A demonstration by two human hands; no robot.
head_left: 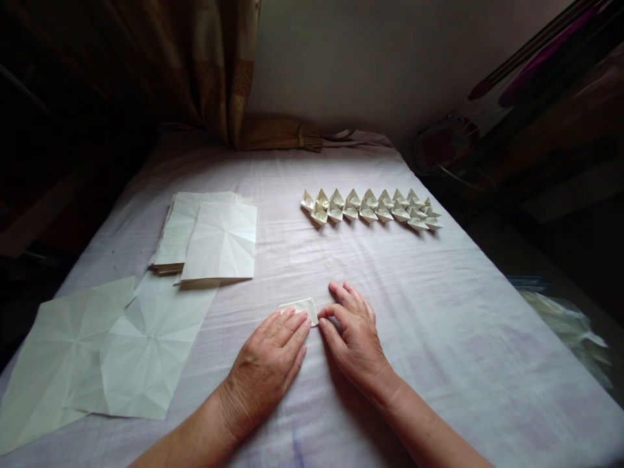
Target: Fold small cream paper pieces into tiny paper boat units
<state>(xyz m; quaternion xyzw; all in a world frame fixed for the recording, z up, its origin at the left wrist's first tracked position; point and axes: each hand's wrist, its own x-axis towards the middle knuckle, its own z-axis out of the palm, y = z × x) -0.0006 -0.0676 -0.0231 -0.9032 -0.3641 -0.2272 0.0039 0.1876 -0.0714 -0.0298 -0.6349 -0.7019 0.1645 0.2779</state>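
A small folded piece of white paper (305, 307) lies flat on the cloth, partly covered by my left hand (275, 348). That hand rests with its fingers stretched out side by side on the paper's near part. At the paper's right corner is my right hand (351, 325), its thumb and forefinger close together at the edge. Its other fingers are spread a little and bent. Whether a bit of the corner sits between thumb and forefinger is hard to see. Farther off, several folded paper boats (369, 208) stand in two rows.
A stack of paper sheets (182, 227) stands on the left, a creased sheet (224, 240) on top. Nearer, two more creased sheets (151, 344) overlap. A pale cloth (468, 351) covers the surface. A brown curtain (229, 78) hangs behind; plastic bags (565, 325) lie beyond the right edge.
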